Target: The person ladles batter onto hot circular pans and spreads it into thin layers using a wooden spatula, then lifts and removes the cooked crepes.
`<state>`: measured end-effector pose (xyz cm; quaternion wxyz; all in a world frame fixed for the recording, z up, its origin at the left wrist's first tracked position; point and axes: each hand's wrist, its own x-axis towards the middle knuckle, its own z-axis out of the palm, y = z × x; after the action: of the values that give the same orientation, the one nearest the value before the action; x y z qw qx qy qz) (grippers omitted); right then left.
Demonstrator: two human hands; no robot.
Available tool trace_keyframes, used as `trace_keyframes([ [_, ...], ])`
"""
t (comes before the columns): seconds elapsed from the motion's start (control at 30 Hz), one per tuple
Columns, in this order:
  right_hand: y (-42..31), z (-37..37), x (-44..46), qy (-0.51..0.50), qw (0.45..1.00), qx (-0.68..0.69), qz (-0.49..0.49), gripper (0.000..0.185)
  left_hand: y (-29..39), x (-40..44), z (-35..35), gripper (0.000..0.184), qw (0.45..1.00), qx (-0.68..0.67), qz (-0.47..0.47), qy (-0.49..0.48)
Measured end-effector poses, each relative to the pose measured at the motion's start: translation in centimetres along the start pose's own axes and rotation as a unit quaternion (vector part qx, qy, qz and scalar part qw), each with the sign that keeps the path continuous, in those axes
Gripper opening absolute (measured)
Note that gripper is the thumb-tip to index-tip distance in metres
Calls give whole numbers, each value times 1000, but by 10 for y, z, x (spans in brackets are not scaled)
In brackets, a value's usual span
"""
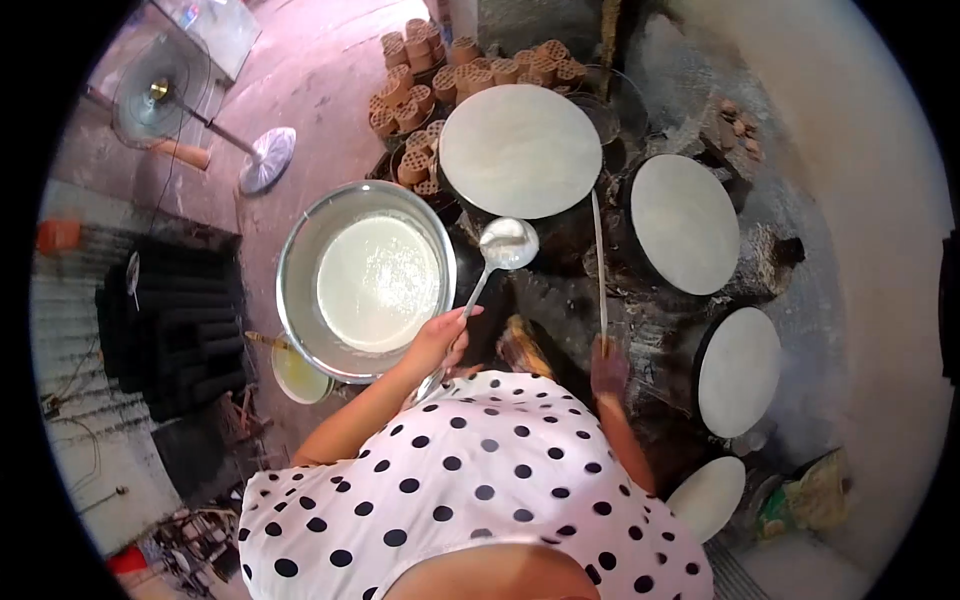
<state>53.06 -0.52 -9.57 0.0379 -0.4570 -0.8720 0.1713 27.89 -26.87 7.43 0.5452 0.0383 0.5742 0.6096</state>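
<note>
The left hand point(445, 342) grips a ladle point(508, 252), a basin point(299, 275) of white liquid point(375, 285) to its left. The right hand point(608, 370) clasps a stick point(601, 280), pale discs point(520, 150) ahead.

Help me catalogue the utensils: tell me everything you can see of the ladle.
The ladle looks like silvery metal, with a round bowl and a long, slim handle. Whitish matter shows in the bowl. The left hand grips the handle, bowl end pointing away from the body, between the basin and the largest white disc. Contact with the disc is unclear.
</note>
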Motion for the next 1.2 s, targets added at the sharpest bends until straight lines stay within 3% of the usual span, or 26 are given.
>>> trace_keyframes([
  [0.03, -17, -3, 32, -6, 1000, 15, -13, 41, -4, 10, -4, 39, 990, -142, -9, -21],
  [0.07, -33, -6, 63, -12, 999, 31, -25, 44, -7, 16, -11, 39, 989, -148, -12, -17],
  [0.1, -44, -6, 88, 8, 997, 43, -63, 46, -9, 22, -19, 39, 932, -357, -27, -48],
  [0.13, -50, -1, 110, 4, 997, 42, -64, 46, -6, 26, -26, 39, 832, -548, -39, -78],
  [0.17, -57, 7, 131, 10, 995, 101, 11, 48, 3, 10, -27, 38, 890, -445, 30, -97],
  [0.2, -65, 10, 142, 11, 990, 132, 52, 50, 20, 1, -24, 38, 892, -441, 27, -96],
  [0.23, -73, 13, 153, 14, 982, 164, 93, 51, 35, -9, -22, 38, 963, -268, 31, 4],
  [0.27, -85, 9, 156, -17, 974, 198, 110, 43, 45, -13, -23, 39, 991, -84, 33, 103],
  [0.33, -101, 5, 151, -50, 963, 233, 128, 36, 49, -7, -26, 39, 993, -63, 28, 99],
  [0.4, -113, 5, 140, -91, 988, 119, 44, 27, 42, 14, -30, 39, 990, -117, 6, 84],
  [0.43, -111, 10, 131, -80, 988, 121, 57, 27, 37, 25, -33, 38, 987, -148, -8, 63],
  [0.5, -94, 21, 95, 61, 980, 73, -177, 35, 31, 35, -26, 37, 984, -170, -40, 35],
  [0.57, -86, 5, 54, 86, 958, -103, -255, 29, 15, 48, -14, 36, 984, -170, -60, -3],
  [0.6, -77, 3, 34, 97, 965, -117, -214, 29, 7, 54, -7, 36, 985, -150, -80, -38],
  [0.67, -50, 0, -6, 18, 992, 47, -113, 25, -10, 68, 15, 36, 977, -159, -128, -66],
  [0.7, -39, -4, -30, 33, 996, 36, -69, 25, -18, 76, 27, 35, 972, -151, -151, -98],
  [0.8, -4, -25, -92, -6, 997, 56, 55, 14, -39, 107, 57, 32, 905, -230, -307, -182],
  [0.87, -8, -28, -132, 49, 928, 212, 304, 18, -41, 121, 62, 36, 829, -328, -391, -228],
  [0.93, 29, 11, -177, 99, 898, 256, 344, 25, -37, 116, 90, 37, 817, -317, -371, -308],
  [0.97, 37, -1, -190, 137, 856, 340, 366, 26, -33, 105, 113, 38, 788, -326, -337, -398],
  [1.0, 41, -17, -200, 177, 808, 418, 375, 27, -22, 94, 129, 38, 822, -268, -325, -382],
  [1.03, 44, -29, -211, 199, 795, 421, 388, 27, -15, 87, 144, 38, 865, -115, -268, -408],
  [1.1, 55, -43, -240, 130, 805, 369, 445, 27, -16, 65, 179, 39, 880, 159, -133, -428],
  [1.13, 62, -34, -250, 139, 799, 378, 447, 27, -26, 60, 196, 39, 875, 171, -133, -432],
  [1.2, 86, -13, -265, 234, 717, 445, 483, 28, -50, 57, 227, 38, 851, 211, -181, -445],
])
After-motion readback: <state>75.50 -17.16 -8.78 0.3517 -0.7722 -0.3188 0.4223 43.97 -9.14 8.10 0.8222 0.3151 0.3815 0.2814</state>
